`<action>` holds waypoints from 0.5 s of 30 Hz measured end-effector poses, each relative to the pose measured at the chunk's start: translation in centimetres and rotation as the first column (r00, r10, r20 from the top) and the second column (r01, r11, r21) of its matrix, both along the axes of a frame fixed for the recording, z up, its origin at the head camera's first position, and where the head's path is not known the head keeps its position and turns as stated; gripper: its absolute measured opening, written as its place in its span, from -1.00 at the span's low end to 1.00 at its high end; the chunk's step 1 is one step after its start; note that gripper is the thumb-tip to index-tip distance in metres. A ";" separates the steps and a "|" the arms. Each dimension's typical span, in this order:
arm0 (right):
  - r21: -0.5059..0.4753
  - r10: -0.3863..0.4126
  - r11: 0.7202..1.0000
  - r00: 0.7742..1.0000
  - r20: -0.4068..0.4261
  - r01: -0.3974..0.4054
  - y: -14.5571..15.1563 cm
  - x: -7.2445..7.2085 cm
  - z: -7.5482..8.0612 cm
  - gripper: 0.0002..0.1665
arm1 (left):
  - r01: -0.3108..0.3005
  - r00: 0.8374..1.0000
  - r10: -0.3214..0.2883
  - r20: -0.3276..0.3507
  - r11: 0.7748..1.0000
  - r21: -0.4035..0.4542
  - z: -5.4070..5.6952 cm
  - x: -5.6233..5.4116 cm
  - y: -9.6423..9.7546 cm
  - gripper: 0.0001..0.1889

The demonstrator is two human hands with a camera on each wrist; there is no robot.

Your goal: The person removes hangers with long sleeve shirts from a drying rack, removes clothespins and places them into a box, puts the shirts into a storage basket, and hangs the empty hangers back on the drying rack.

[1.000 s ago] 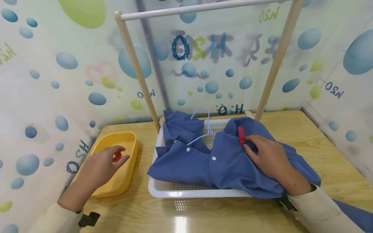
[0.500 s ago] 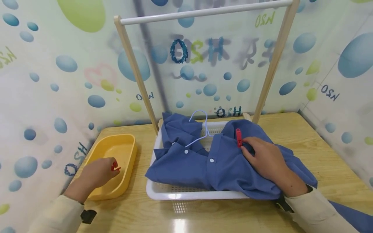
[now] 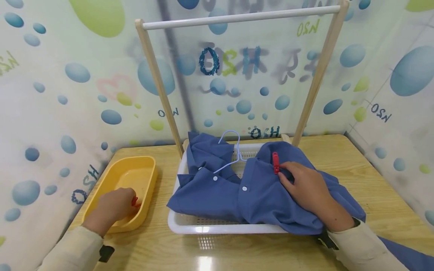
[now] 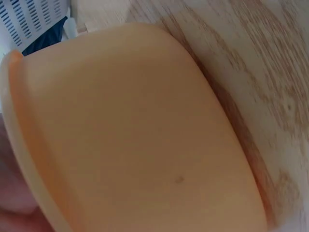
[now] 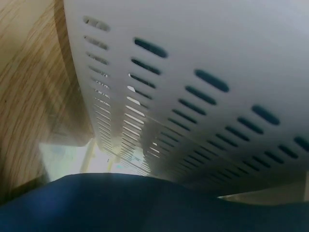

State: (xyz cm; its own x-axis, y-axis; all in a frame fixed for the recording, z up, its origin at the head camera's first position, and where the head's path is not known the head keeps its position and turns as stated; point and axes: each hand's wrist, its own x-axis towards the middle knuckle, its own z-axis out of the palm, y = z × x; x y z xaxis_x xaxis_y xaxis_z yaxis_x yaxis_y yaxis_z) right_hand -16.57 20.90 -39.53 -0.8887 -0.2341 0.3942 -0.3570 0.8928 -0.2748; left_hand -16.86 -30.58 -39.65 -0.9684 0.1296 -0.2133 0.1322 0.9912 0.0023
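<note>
My left hand [image 3: 115, 207] reaches down inside the yellow tub [image 3: 151, 180], its fingers bent around a red clothespin [image 3: 136, 202] that shows beside the fingertips. In the left wrist view the outer wall of the tub [image 4: 140, 125] fills most of the picture, with part of the hand [image 4: 19, 183] behind the rim. My right hand [image 3: 306, 184] rests on a blue shirt [image 3: 217, 199] and pinches the lower end of another red clothespin [image 3: 276, 162] between thumb and index finger. The shirt lies folded over a white basket [image 3: 230, 229], and a light blue hanger [image 3: 238, 152] pokes from its collar.
Behind the basket stands a wooden rack with a white rail [image 3: 237, 19]. The wooden table [image 3: 152, 248] meets patterned walls at the back and sides. In the right wrist view, the basket's slotted side [image 5: 193, 87] rises above the tabletop [image 5: 29, 96].
My left hand has lowered deeper into the yellow tub, with the red clothespin at its fingertips. My right hand stays at the other clothespin on the shirt. The head view has shifted slightly.
</note>
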 end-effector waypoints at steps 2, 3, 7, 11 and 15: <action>0.002 0.001 1.000 1.000 -0.005 -0.001 0.0 0.0 0.1 -0.63 | -0.004 1.000 0.004 -0.006 1.000 -0.008 0.0 0.0 0.1 -0.73; 0.003 0.003 1.000 1.000 -0.007 -0.003 0.0 0.0 0.2 -0.63 | -0.006 1.000 0.006 -0.008 1.000 -0.010 0.0 0.0 0.1 -0.73; 0.006 0.006 1.000 1.000 -0.013 -0.006 0.0 0.0 0.3 -0.63 | -0.015 1.000 0.015 -0.003 1.000 -0.015 0.1 0.1 0.3 -0.75; 0.005 0.008 1.000 1.000 -0.012 -0.008 0.1 0.1 0.2 -0.64 | -0.023 1.000 0.023 0.014 0.999 -0.029 0.1 0.0 0.3 -0.80; 0.000 0.010 1.000 1.000 -0.010 -0.010 0.2 0.1 0.0 -0.64 | -0.018 1.000 0.018 -0.008 1.000 -0.023 0.2 -0.2 0.1 -0.78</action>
